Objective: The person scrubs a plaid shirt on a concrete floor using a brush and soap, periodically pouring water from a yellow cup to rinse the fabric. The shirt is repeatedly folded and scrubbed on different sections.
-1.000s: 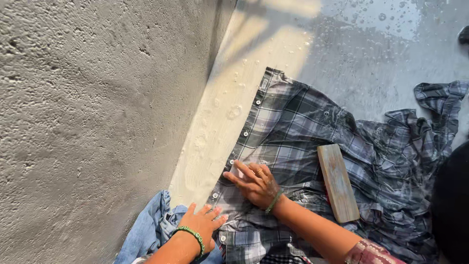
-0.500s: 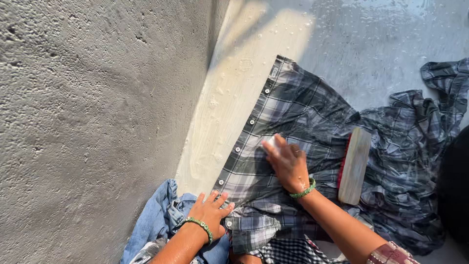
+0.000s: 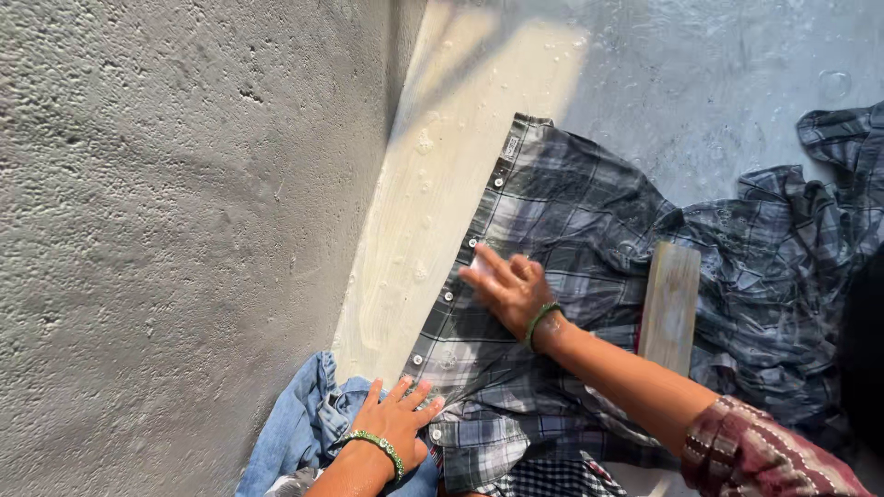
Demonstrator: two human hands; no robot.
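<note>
A wet grey-and-white checked button-up shirt (image 3: 589, 276) lies spread flat on the pale, soapy concrete floor (image 3: 442, 202), its button edge running alongside the foot of the rough grey plaster wall (image 3: 175, 230). The right hand (image 3: 509, 288) rests on the shirt just inside that button edge, palm down, fingers loosely bent and pressing a small whitish piece, perhaps soap, against the cloth; I cannot tell how firmly it is gripped. A green bead bracelet (image 3: 540, 321) sits on that wrist. The left hand (image 3: 396, 421) lies flat with fingers spread at the shirt's lower corner, partly on a crumpled blue denim garment (image 3: 304, 433) bunched beside the shirt toward the wall; it grasps nothing. It wears a green bracelet too. A flat, pale wooden block (image 3: 670, 304) lies on the shirt, on the side away from the wall, just beyond the right forearm.
</note>
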